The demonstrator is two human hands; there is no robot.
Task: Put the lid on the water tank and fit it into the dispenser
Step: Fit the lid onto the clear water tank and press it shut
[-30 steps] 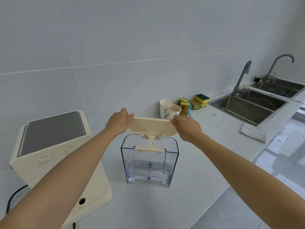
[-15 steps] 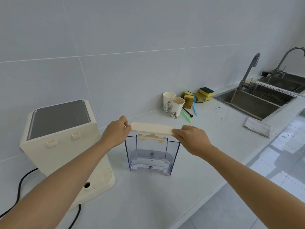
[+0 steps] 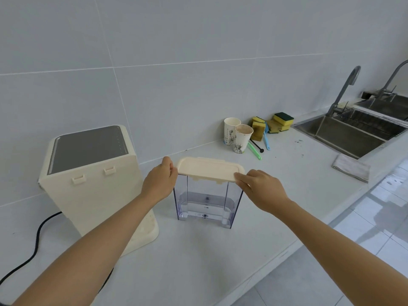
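Am holding lid (image 3: 209, 168) atop tank (image 3: 206, 199); my left hand (image 3: 160, 181) gripping its left end, right hand (image 3: 259, 188) pinching right corner.

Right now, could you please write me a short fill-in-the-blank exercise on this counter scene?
1. The cream lid sits on top of the clear ____, held by the left hand and the right hand.
2. The dispenser stands to the ____ of the tank.
3. Two paper ____ stand by the wall.

Answers: water tank; left; cups
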